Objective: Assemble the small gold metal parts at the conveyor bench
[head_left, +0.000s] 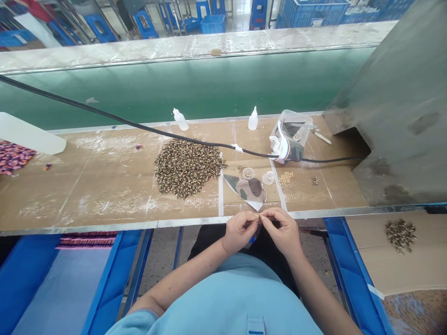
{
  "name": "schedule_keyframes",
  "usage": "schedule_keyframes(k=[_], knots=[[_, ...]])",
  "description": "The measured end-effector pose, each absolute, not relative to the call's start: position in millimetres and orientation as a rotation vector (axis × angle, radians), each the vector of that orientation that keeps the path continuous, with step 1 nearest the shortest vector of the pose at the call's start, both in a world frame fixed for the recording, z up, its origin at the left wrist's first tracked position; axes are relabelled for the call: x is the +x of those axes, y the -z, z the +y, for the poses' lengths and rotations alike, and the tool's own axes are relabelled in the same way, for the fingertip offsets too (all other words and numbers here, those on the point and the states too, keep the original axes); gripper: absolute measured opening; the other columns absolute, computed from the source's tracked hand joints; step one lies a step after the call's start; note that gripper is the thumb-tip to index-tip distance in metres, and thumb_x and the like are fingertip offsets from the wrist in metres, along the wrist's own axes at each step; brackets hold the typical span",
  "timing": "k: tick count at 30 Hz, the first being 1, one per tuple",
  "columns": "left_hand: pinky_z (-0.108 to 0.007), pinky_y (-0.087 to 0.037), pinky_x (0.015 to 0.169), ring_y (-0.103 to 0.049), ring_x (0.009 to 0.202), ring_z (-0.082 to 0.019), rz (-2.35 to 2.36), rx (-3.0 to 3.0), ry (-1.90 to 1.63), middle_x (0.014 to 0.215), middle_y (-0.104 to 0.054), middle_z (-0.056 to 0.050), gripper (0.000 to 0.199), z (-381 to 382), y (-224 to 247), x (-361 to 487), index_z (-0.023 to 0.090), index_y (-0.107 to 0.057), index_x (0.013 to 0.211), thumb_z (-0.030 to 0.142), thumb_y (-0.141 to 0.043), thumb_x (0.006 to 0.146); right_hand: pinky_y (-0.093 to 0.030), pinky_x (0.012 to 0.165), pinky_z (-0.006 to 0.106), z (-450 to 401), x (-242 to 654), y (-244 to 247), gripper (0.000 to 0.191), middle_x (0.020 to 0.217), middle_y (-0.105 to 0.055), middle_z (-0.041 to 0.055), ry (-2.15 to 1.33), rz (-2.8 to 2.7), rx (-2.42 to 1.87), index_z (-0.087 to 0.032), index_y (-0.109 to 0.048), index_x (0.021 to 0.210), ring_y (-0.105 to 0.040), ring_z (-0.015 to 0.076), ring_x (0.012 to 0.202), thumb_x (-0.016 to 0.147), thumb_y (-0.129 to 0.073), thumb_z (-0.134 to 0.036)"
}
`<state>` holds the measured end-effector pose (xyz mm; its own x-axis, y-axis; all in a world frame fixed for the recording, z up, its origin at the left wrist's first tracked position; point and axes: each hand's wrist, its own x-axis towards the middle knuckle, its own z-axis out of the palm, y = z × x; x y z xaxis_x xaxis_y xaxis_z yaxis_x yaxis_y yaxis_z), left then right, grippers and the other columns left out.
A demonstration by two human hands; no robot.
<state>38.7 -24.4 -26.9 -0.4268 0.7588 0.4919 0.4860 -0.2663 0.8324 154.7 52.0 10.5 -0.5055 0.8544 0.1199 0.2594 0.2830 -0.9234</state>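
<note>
My left hand (241, 231) and my right hand (282, 231) meet at the fingertips over the front edge of the bench. Both are closed in a pinch around something too small to make out. Just beyond them lies a camouflage cloth (254, 188) on the cardboard. Two small clear cups, an open one (248, 173) and another (268, 177), stand at its far side. A heap of small dark and gold ring-like pieces (188, 165) spreads to the left. Some tan bead-like bits (286, 177) are scattered to the right.
A black cable (146, 128) crosses above the bench. Two white squeeze bottles (180, 119) (253, 118) stand at the back, beside a clear plastic box (303, 122) with cloth in it. A metal housing (401, 116) rises at right. Blue crates (125, 260) sit below the bench.
</note>
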Motion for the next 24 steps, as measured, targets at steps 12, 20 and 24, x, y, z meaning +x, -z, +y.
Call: schedule_keyframes(k=[12, 20, 24], knots=[[-0.020, -0.057, 0.063, -0.068, 0.070, -0.013, 1.743, 1.487, -1.769, 0.076, -0.070, -0.005, 0.006, -24.4, 25.0, 39.6, 0.017, -0.061, 0.084, 0.013, -0.057, 0.081, -0.050, 0.066, 0.027, 54.4, 154.6, -11.2, 0.014, 0.072, -0.066, 0.0023, -1.291, -1.900, -1.035, -0.021, -0.064, 0.067, -0.062, 0.0156, 0.069, 0.076, -0.055, -0.027], [-0.022, -0.057, 0.063, -0.068, 0.070, -0.014, 1.695, 1.434, -1.735, 0.079, -0.070, -0.007, 0.008, -25.9, 27.4, 38.4, 0.016, -0.061, 0.087, 0.013, -0.055, 0.082, -0.050, 0.064, 0.027, 61.1, 155.8, -16.7, 0.019, 0.069, -0.066, 0.0027, -1.389, -1.921, -1.023, -0.020, -0.064, 0.067, -0.062, 0.0153, 0.066, 0.078, -0.056, -0.033], [-0.023, -0.057, 0.064, -0.068, 0.071, -0.014, 1.701, 1.422, -1.727, 0.079, -0.070, -0.007, 0.008, -26.4, 26.9, 38.5, 0.016, -0.062, 0.087, 0.016, -0.055, 0.082, -0.052, 0.063, 0.028, 62.2, 156.5, -20.4, 0.016, 0.070, -0.066, 0.0032, -1.475, -1.916, -1.009, -0.020, -0.064, 0.069, -0.063, 0.0158, 0.064, 0.076, -0.058, -0.032]])
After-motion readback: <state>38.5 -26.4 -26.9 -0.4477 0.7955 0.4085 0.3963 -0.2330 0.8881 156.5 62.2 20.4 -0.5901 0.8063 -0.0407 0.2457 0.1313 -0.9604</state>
